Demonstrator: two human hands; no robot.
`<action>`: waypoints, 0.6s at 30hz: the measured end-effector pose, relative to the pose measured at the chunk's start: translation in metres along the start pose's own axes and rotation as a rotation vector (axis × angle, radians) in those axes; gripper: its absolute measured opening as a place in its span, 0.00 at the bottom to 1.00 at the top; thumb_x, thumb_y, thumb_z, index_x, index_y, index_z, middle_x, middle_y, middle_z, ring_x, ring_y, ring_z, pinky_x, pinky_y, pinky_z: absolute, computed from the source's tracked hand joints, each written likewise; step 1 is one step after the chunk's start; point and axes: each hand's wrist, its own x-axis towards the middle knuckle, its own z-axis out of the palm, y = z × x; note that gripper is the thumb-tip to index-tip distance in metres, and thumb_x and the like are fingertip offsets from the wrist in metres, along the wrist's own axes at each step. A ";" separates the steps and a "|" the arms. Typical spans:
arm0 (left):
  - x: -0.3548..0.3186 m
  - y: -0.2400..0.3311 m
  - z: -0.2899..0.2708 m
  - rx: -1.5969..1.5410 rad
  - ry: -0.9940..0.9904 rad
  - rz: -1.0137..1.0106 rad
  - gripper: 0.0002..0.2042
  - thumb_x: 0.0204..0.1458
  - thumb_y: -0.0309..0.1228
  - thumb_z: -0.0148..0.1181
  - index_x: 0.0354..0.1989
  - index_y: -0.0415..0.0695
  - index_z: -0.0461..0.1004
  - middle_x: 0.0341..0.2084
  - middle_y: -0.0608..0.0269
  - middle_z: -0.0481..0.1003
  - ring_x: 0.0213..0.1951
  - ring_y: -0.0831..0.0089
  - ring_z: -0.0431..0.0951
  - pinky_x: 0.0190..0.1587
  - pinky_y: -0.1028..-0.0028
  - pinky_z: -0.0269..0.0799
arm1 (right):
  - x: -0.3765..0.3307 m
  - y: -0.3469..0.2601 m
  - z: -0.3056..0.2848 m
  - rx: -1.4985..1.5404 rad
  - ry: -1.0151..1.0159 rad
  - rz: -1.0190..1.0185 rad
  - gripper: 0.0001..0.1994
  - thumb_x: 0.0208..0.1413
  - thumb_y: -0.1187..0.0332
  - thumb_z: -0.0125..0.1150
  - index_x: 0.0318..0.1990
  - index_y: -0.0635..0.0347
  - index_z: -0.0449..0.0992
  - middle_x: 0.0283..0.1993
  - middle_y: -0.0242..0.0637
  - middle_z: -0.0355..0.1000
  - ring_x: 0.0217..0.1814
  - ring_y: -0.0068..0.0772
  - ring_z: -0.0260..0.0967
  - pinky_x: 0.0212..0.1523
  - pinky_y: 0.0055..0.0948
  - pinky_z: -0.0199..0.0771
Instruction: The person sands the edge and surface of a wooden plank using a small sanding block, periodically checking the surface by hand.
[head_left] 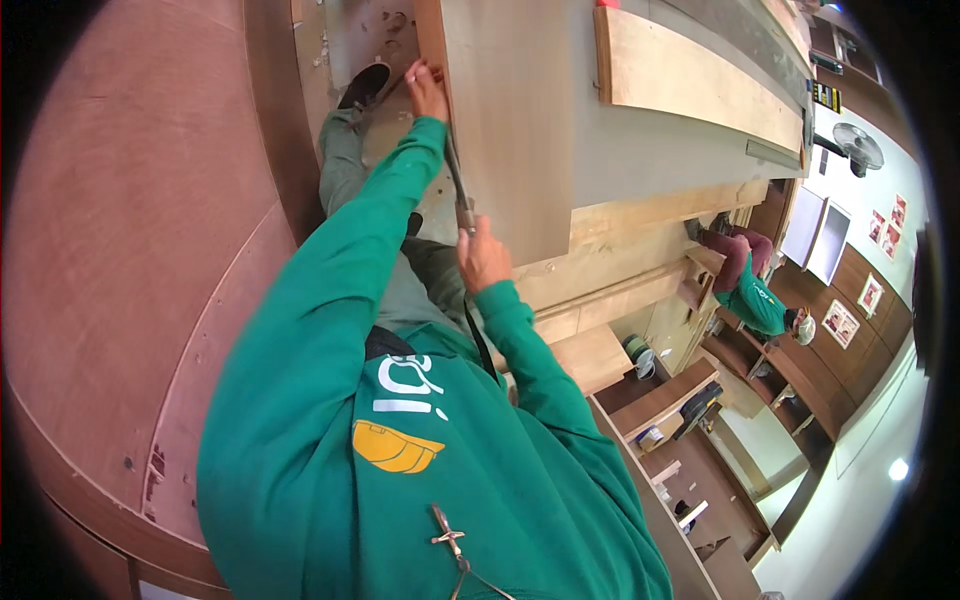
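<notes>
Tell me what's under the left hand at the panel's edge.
The left hand presses the wood panel edge. Beside it: a dark shoe and grey floor. Whatever lies beneath its fingers is covered.

Your left hand [427,90] presses the edge of the grey panel [510,120]; your right hand [483,255], nearer you along that edge, grips a dark tool [458,185] against it.

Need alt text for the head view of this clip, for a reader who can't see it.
A person in a green long-sleeved top works at the edge of a wooden panel: the left hand rests on the far end of the edge, and the right hand grips a slim metal tool laid along it. Another person in green bends over wooden cabinets at right.
</notes>
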 end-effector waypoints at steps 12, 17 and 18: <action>-0.007 -0.016 -0.020 0.020 -0.045 -0.042 0.22 0.65 0.46 0.34 0.56 0.42 0.60 0.46 0.52 0.70 0.47 0.65 0.71 0.51 0.67 0.66 | -0.018 0.019 0.007 0.023 0.063 -0.090 0.12 0.59 0.61 0.50 0.43 0.58 0.61 0.30 0.57 0.73 0.32 0.65 0.69 0.32 0.59 0.66; -0.031 -0.024 -0.032 0.183 0.010 0.062 0.23 0.65 0.47 0.34 0.55 0.41 0.61 0.45 0.51 0.70 0.47 0.61 0.71 0.52 0.65 0.65 | -0.030 0.031 0.017 0.008 0.032 -0.076 0.13 0.59 0.60 0.49 0.44 0.58 0.60 0.30 0.57 0.72 0.32 0.64 0.70 0.33 0.58 0.66; -0.031 -0.019 -0.032 0.119 0.003 0.003 0.23 0.65 0.47 0.34 0.55 0.41 0.61 0.46 0.51 0.69 0.47 0.60 0.71 0.53 0.64 0.65 | -0.027 0.028 0.017 -0.013 0.020 -0.064 0.13 0.59 0.60 0.49 0.44 0.58 0.60 0.30 0.57 0.72 0.33 0.64 0.70 0.33 0.58 0.66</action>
